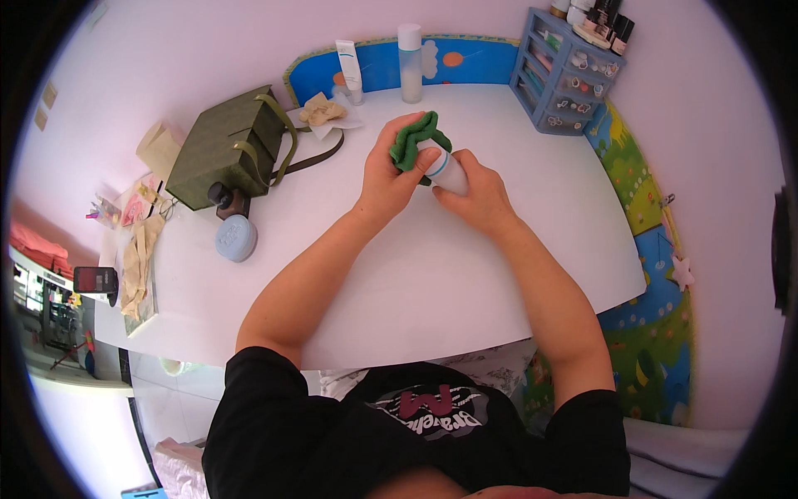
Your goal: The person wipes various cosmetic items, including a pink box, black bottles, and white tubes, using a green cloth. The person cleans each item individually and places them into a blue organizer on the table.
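Note:
My left hand holds a green cloth wrapped around the upper end of a pale, frosted bottle, its thumb resting on the bottle. The lower end of the bottle is gripped by my right hand. A teal ring runs around the bottle between the two hands. The bottle is tilted above the white table, and its far end is hidden by the cloth. Beyond my hands, a taller frosted bottle with a white cap and a white tube stand upright near the wall.
At the left are a dark green box bag with straps, a dark bottle, a round light-blue container and crumpled brown paper. More crumpled paper lies at the back. A blue drawer unit stands at the back right of the table.

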The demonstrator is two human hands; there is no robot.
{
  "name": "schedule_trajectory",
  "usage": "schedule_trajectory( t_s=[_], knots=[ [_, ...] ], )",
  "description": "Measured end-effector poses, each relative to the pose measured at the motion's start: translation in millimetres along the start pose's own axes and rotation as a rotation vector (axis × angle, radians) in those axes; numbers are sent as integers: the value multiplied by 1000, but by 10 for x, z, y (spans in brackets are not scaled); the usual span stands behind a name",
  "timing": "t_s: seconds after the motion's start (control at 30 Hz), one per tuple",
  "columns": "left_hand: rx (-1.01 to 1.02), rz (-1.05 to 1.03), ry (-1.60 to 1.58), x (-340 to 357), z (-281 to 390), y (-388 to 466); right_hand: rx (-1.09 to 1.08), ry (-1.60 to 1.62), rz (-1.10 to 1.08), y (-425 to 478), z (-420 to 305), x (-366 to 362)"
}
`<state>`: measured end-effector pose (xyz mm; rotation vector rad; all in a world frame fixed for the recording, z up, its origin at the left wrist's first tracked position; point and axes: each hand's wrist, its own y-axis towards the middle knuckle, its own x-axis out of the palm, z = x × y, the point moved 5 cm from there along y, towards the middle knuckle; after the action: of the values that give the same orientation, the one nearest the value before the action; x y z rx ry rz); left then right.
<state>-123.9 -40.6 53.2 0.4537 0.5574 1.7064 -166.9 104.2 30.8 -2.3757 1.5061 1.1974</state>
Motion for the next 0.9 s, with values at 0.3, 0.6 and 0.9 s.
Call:
schedule_trajectory(
  t_s=[0.3,0.6,0.9],
  knots=[
    [516,-20,462,61,226,-103,26,168,-30,-35,-34,47],
    [807,-96,901,228,455,-209,32,361,-14,-35,-78,82],
    [510,-173,456,239,216,-214,293,1115,-90,-43,-135,81]
  ],
)
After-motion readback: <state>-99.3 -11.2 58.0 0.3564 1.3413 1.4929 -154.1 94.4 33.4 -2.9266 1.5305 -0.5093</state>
